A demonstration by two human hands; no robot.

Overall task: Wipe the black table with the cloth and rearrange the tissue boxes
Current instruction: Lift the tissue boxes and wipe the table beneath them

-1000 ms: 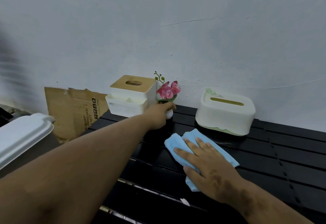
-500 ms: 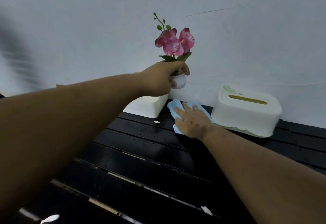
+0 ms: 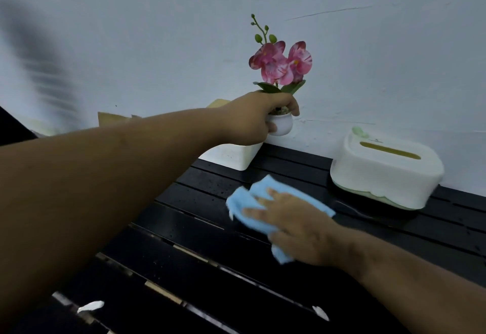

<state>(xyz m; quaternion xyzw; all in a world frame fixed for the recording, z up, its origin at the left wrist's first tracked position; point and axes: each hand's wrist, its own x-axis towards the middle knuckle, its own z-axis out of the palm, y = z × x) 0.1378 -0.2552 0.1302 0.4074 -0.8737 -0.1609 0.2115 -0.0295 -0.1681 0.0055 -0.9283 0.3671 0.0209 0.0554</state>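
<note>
Cloth (image 3: 246, 206) flat on table (image 3: 200, 218), under right hand (image 3: 297, 228) fingers (image 3: 256, 212).

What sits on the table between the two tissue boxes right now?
In the head view, only the blue cloth under the right hand; the left hand holds the flower pot above that gap.

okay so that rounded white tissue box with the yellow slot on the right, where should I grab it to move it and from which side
Grip the rounded white tissue box with the yellow slot across its two long side walls, coming down from above. It lies flat on the black slatted table, the wall stands close behind it, and its smooth domed top gives little purchase. The right hand nearby presses the light blue cloth, so free it first.
</note>
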